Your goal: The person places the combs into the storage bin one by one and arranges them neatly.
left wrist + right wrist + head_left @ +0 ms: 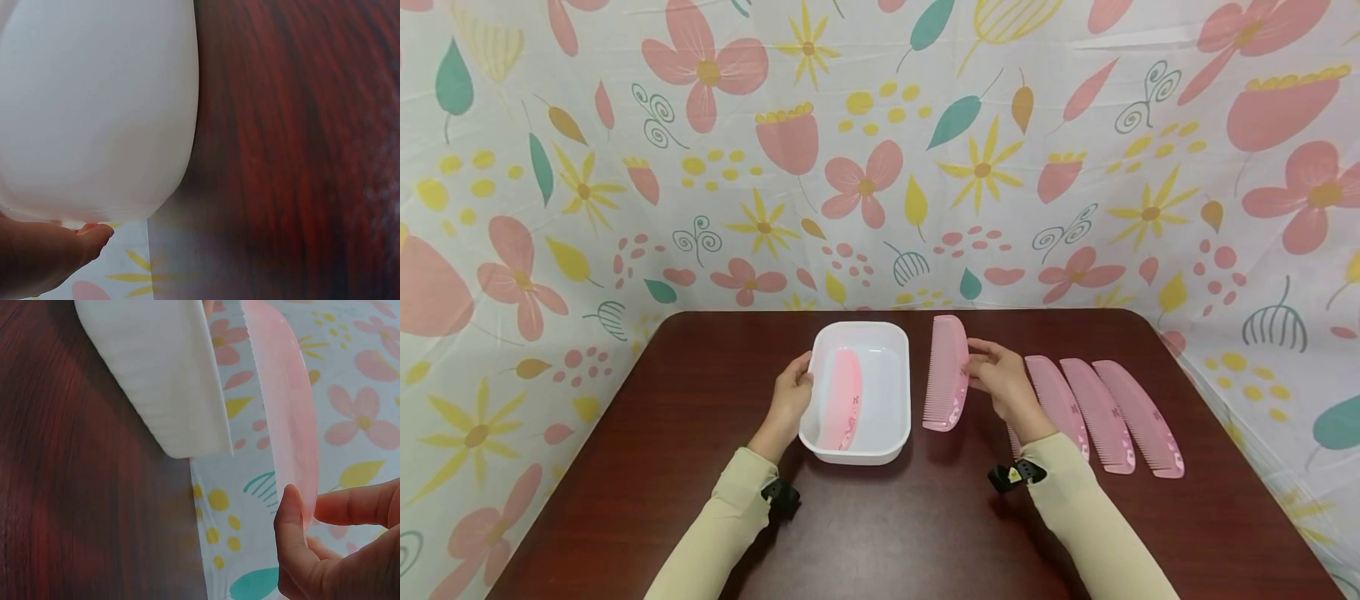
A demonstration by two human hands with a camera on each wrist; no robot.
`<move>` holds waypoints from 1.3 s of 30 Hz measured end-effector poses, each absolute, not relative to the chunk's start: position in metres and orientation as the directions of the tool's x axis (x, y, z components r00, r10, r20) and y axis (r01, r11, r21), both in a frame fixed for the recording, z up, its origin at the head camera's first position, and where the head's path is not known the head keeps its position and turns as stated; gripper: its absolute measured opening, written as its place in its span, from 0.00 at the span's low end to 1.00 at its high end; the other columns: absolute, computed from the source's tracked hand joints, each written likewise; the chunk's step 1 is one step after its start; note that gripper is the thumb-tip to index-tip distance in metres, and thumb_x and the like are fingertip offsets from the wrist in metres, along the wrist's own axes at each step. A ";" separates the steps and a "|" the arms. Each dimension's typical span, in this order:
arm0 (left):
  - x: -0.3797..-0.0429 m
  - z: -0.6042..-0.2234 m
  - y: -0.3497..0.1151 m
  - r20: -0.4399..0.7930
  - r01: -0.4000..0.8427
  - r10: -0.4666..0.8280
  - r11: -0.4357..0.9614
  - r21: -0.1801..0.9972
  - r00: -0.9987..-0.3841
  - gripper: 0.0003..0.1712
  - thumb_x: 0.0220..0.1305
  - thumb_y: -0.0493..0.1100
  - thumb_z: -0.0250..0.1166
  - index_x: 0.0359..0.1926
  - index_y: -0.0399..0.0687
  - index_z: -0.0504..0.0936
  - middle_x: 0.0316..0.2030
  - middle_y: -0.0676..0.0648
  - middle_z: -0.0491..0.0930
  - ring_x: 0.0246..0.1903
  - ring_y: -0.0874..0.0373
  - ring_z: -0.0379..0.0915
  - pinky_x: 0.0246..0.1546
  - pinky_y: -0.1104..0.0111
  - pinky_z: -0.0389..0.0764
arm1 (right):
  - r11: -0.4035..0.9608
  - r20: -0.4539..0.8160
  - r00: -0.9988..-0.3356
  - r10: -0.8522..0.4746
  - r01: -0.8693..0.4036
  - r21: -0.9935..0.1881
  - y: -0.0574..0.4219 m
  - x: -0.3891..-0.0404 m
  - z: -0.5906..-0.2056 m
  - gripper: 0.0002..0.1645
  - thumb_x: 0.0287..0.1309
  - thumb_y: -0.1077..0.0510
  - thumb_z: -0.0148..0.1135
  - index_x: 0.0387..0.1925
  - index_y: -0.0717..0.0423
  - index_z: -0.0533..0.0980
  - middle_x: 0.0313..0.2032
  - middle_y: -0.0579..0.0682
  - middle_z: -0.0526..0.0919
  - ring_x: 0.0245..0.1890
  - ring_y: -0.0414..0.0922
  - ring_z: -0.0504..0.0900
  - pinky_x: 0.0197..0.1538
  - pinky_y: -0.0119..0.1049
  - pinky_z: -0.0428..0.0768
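Note:
My right hand [1000,377] pinches a pink comb [946,375] by its spine, thumb on one side and fingers on the other. The comb hangs above the table just right of a white plastic basin [886,392], its teeth facing the basin. Inside the basin lies another pink comb [841,400], with a patterned end toward me. At the basin's left rim, my left hand [792,392] grips the edge. The left wrist view shows the basin's outer wall [100,112] with part of that hand [50,253] against it. In the right wrist view, thumb and finger pinch the comb [287,406] near one end.
Several more pink combs [1097,408] lie side by side at the right of the dark wooden table [880,533], partly behind my right forearm. A flower-printed cloth [865,150] hangs along the table's far edge and sides.

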State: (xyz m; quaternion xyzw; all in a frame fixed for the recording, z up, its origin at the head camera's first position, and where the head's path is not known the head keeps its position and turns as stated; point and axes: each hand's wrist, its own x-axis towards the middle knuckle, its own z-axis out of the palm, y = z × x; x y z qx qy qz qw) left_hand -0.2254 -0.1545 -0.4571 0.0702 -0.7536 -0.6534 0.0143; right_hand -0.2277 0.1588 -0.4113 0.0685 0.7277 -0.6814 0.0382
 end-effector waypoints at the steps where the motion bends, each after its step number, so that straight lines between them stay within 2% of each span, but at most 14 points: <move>1: -0.225 -0.457 -0.154 -0.072 -0.088 -0.124 0.136 0.987 -0.990 0.27 0.72 0.30 0.43 0.70 0.36 0.60 0.66 0.33 0.63 0.65 0.43 0.60 0.65 0.53 0.63 | 0.059 -0.147 -0.988 0.044 0.149 -0.987 0.158 -0.228 -0.410 0.30 0.60 0.70 0.54 0.65 0.67 0.64 0.47 0.63 0.77 0.32 0.36 0.79 0.40 0.30 0.82; 11: -0.226 -0.457 -0.154 -0.066 -0.084 -0.129 0.136 0.987 -0.989 0.27 0.72 0.30 0.44 0.70 0.36 0.60 0.65 0.33 0.64 0.64 0.43 0.61 0.65 0.54 0.64 | 0.033 -0.135 -0.990 0.053 0.136 -0.990 0.142 -0.231 -0.403 0.30 0.59 0.71 0.55 0.64 0.66 0.66 0.46 0.63 0.77 0.32 0.38 0.79 0.38 0.30 0.82; 24: -0.226 -0.458 -0.154 -0.053 -0.070 -0.129 0.123 0.990 -0.990 0.26 0.71 0.30 0.43 0.70 0.35 0.61 0.64 0.32 0.65 0.63 0.41 0.63 0.64 0.53 0.65 | 0.005 -0.139 -0.990 0.020 0.140 -0.990 0.112 -0.235 -0.394 0.29 0.59 0.71 0.57 0.63 0.65 0.68 0.42 0.59 0.78 0.33 0.40 0.80 0.47 0.41 0.83; 39: -0.225 -0.459 -0.154 -0.051 -0.067 -0.126 0.131 0.989 -0.991 0.26 0.71 0.30 0.44 0.70 0.35 0.61 0.64 0.32 0.65 0.63 0.41 0.62 0.64 0.53 0.65 | -0.014 -0.127 -0.992 0.007 0.127 -0.992 0.081 -0.240 -0.394 0.28 0.56 0.73 0.58 0.61 0.64 0.70 0.38 0.58 0.78 0.30 0.41 0.80 0.43 0.41 0.84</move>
